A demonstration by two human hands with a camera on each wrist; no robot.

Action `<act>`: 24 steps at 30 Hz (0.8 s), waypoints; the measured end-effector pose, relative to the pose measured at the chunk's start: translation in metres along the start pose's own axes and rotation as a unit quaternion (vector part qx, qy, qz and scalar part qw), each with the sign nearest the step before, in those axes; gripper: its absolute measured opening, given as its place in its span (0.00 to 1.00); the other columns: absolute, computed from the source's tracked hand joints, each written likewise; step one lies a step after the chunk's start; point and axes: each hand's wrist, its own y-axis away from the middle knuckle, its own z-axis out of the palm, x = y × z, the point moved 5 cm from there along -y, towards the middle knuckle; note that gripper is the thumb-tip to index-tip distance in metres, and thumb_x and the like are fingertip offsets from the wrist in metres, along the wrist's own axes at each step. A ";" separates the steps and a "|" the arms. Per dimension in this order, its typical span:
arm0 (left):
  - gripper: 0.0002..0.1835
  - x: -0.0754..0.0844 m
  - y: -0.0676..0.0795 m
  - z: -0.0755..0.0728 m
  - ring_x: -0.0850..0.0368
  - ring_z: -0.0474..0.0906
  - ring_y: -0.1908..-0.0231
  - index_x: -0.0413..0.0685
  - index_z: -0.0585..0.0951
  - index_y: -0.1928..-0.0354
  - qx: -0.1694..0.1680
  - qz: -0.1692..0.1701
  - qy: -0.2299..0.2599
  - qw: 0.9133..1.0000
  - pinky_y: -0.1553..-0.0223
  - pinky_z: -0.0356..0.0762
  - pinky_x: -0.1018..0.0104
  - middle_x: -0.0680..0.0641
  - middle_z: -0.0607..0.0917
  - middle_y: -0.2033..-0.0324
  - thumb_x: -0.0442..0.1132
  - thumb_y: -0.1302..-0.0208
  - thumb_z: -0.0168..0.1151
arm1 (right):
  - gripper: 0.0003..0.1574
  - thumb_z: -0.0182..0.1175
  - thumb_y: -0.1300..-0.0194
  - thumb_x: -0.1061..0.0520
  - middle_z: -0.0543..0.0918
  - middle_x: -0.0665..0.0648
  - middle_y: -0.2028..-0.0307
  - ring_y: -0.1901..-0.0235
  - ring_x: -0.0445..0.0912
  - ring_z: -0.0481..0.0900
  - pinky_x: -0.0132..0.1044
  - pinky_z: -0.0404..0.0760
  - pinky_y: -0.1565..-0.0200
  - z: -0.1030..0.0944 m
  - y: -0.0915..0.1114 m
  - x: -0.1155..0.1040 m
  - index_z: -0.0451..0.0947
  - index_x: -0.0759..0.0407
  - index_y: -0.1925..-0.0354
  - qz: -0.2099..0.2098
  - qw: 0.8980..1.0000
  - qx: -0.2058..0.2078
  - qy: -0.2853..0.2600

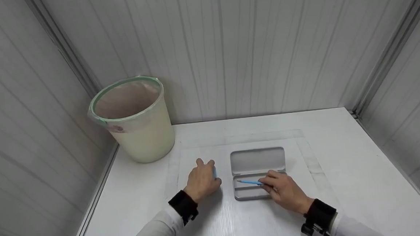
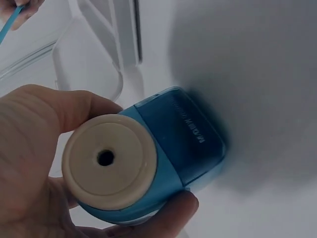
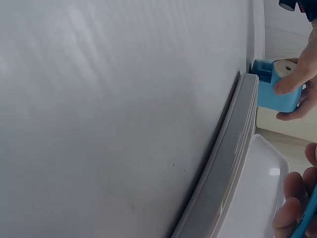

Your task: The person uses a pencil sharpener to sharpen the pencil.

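Observation:
My left hand (image 1: 203, 180) grips a blue pencil sharpener (image 2: 173, 144), its thumb and fingers on opposite sides. The sharpener's round cream face with a dark pencil hole is turned toward the left wrist camera, beside a see-through blue shavings box. In the head view the hand hides most of it. My right hand (image 1: 283, 190) pinches a light blue pencil (image 1: 249, 182) near one end, its dark tip pointing left. Below the pencil lies a grey metal pencil case (image 1: 258, 160) with its lid raised; the hand covers the case's right edge.
A cream bucket (image 1: 149, 140) with a green rim and a clear liner stands at the table's back left corner. The white table (image 1: 343, 153) bears strips of clear tape. Pale panel walls (image 1: 206, 52) rise behind and at both sides.

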 end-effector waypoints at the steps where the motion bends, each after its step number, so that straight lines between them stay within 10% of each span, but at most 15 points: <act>1: 0.24 0.000 0.000 0.000 0.42 0.85 0.70 0.36 0.84 0.44 -0.001 0.001 0.001 1.000 0.68 0.90 0.49 0.33 0.81 0.58 0.39 0.41 0.75 | 0.09 0.74 0.31 0.67 0.79 0.45 0.66 0.69 0.28 0.70 0.24 0.75 0.68 0.000 -0.001 0.000 0.91 0.58 0.54 -0.001 1.000 0.000 -0.001; 10: 0.53 0.000 -0.001 -0.007 0.34 0.86 0.47 0.42 0.75 0.24 -0.036 0.067 -0.097 0.992 0.53 0.92 0.44 0.30 0.81 0.39 0.64 0.44 0.85 | 0.08 0.74 0.30 0.66 0.79 0.45 0.66 0.69 0.28 0.69 0.23 0.74 0.68 0.000 -0.002 0.002 0.91 0.57 0.54 -0.001 1.000 0.003 -0.009; 14: 0.64 0.005 -0.005 -0.016 0.31 0.75 0.26 0.52 0.73 0.20 -0.053 0.203 -0.213 0.954 0.31 0.85 0.41 0.34 0.76 0.25 0.73 0.56 0.89 | 0.07 0.74 0.29 0.66 0.80 0.45 0.67 0.70 0.28 0.70 0.23 0.74 0.68 -0.001 -0.002 0.003 0.91 0.57 0.54 0.002 1.000 -0.004 -0.008; 18: 0.54 0.006 -0.005 -0.015 0.37 0.77 0.26 0.57 0.73 0.21 -0.062 0.315 -0.279 0.905 0.28 0.83 0.44 0.42 0.80 0.26 0.64 0.47 0.89 | 0.06 0.73 0.27 0.65 0.81 0.44 0.70 0.71 0.28 0.70 0.22 0.74 0.69 -0.001 -0.003 0.004 0.91 0.58 0.54 0.002 1.000 -0.011 -0.010; 24: 0.31 0.001 -0.004 -0.008 0.45 0.81 0.29 0.56 0.76 0.25 -0.102 0.343 -0.285 0.890 0.27 0.83 0.53 0.46 0.84 0.29 0.41 0.26 0.75 | 0.04 0.70 0.23 0.63 0.82 0.43 0.74 0.72 0.27 0.70 0.25 0.73 0.68 0.000 -0.005 0.005 0.90 0.56 0.55 0.015 0.999 -0.031 -0.027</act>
